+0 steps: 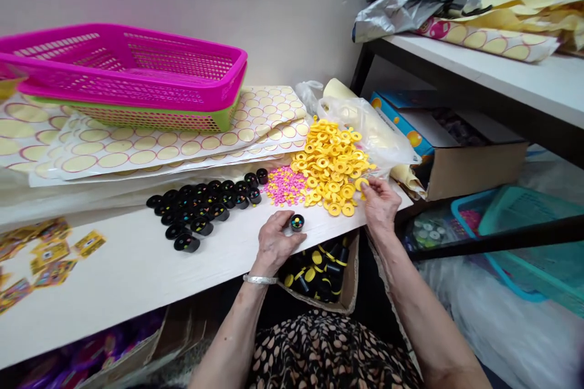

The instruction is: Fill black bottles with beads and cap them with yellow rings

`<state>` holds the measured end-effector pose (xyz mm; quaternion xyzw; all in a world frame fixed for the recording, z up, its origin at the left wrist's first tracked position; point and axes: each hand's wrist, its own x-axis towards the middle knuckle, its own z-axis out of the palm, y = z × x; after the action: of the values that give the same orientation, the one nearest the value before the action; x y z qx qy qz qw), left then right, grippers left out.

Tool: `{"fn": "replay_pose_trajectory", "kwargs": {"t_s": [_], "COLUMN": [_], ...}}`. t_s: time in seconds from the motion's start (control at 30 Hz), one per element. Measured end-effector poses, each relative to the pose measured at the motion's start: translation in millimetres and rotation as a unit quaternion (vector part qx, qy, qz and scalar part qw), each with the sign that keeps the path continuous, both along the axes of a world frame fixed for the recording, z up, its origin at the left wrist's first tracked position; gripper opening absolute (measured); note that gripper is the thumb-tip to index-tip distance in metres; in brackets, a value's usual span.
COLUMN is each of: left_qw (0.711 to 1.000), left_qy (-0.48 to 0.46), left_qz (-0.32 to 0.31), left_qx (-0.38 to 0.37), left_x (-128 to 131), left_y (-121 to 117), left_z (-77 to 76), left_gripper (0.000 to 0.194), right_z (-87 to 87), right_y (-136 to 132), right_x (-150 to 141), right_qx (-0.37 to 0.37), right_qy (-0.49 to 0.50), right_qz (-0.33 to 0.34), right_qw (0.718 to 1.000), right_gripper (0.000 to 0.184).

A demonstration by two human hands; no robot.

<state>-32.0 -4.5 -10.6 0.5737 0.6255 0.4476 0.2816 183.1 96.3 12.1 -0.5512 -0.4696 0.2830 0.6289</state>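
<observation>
Near the table's front edge, my left hand [277,239] is closed around a small round black cup [297,222] with coloured bits inside. My right hand [381,200] pinches a yellow plastic ring [361,184] at the right side of a heap of yellow rings [332,158]. Left of that heap lies a pile of tiny pink and yellow pieces [285,185]. Several more black cups [201,206] stand grouped to the left of my left hand, many with coloured bits in them.
A pink basket [182,91] is stacked on a green one [182,118] over sticker sheets [118,149]. Below the table edge, a carton [350,282] holds black-and-yellow pieces. Colourful packets [50,255] lie left; a shelf [493,73] and an open box [474,170] stand right.
</observation>
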Motion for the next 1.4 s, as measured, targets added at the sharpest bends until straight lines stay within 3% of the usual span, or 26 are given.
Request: {"fn": "replay_pose_trajectory", "kwargs": {"t_s": [0.07, 0.17, 0.23, 0.3, 0.4, 0.63, 0.77, 0.97, 1.13, 1.23, 1.4], "left_qw": [0.999, 0.994, 0.988, 0.983, 0.979, 0.984, 0.989, 0.990, 0.990, 0.988, 0.966], "left_qy": [-0.042, -0.109, -0.148, -0.176, -0.197, -0.173, -0.139, -0.132, -0.133, -0.150, -0.247], "left_qz": [-0.010, -0.004, 0.020, 0.038, 0.030, -0.001, -0.014, -0.026, -0.019, -0.017, -0.011], "left_qx": [0.008, 0.026, 0.035, 0.039, 0.038, 0.043, 0.043, 0.038, 0.033, 0.012, -0.069], "left_x": [-1.4, -3.2, -3.5, -3.1, -2.0, 0.0, 0.8, -0.3, 0.2, 0.5, -0.4], "left_y": [-1.7, -3.8, -4.5, -4.7, -4.2, -2.1, -2.6, -3.0, -3.1, -3.9, -3.2], "left_z": [1.3, 2.3, 2.5, 3.2, 5.1, 6.6, 6.2, 7.3, 6.9, 6.0, 8.4], "left_gripper": [0.047, 0.049, 0.041, 0.026, 0.013, 0.019, 0.019, 0.020, 0.019, 0.019, 0.024], "right_z": [8.7, 18.1, 19.7, 17.8, 13.5, 16.8, 17.1, 8.5, 3.8, 2.8, 3.9], "right_y": [-12.6, -33.4, -43.4, -48.2, -48.4, -47.0, -47.5, -48.8, -54.1, -58.4, -64.4], "right_x": [-12.1, -38.4, -55.0, -66.9, -75.0, -81.0, -83.3, -79.2, -79.2, -83.0, -90.5], "right_qx": [0.009, -0.054, -0.083, -0.096, -0.105, -0.068, -0.061, -0.132, -0.134, -0.197, -0.293], "right_qy": [0.027, -0.002, -0.049, -0.081, -0.118, -0.242, -0.262, -0.137, -0.103, -0.032, 0.098], "right_qz": [0.058, 0.237, 0.327, 0.366, 0.376, 0.361, 0.359, 0.388, 0.388, 0.372, 0.353], "right_qw": [0.998, 0.970, 0.940, 0.922, 0.913, 0.898, 0.894, 0.902, 0.906, 0.906, 0.883], "right_gripper": [0.021, 0.015, 0.010, 0.008, 0.009, 0.011, 0.013, 0.015, 0.017, 0.019, 0.027]}}
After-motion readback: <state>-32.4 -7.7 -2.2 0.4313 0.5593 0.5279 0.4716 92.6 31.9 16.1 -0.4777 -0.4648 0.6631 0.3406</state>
